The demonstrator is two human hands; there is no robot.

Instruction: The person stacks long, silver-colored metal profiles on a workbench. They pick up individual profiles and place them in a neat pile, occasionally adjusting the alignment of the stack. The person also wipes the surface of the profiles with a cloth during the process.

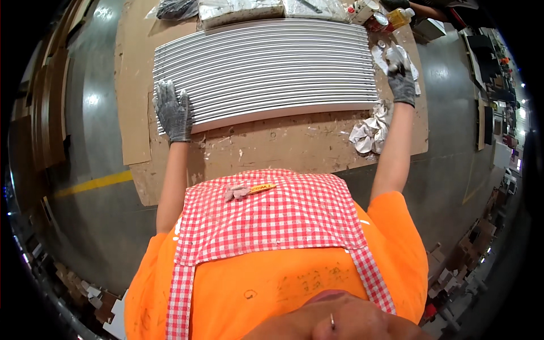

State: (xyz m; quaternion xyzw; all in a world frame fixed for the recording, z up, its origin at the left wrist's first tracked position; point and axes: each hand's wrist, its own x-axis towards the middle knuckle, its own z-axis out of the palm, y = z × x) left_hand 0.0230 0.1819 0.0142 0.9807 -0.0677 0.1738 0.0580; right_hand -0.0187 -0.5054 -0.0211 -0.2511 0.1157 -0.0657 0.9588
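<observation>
A wide row of long white-and-grey strips, packed side by side, lies across the cardboard-covered table. My left hand, in a grey glove with whitened fingertips, rests flat on the left end of the strips, fingers stretched. Beyond the right end, my right hand, in a matching glove, is over a crumpled white rag or paper. Its fingers look bent together; against the white behind them, I cannot make out what they hold.
Crumpled white paper lies near the right front of the cardboard. Wrapped white blocks line the far edge. Cans and a yellow bottle stand at the far right, near another person's arm. Brown boards stand left.
</observation>
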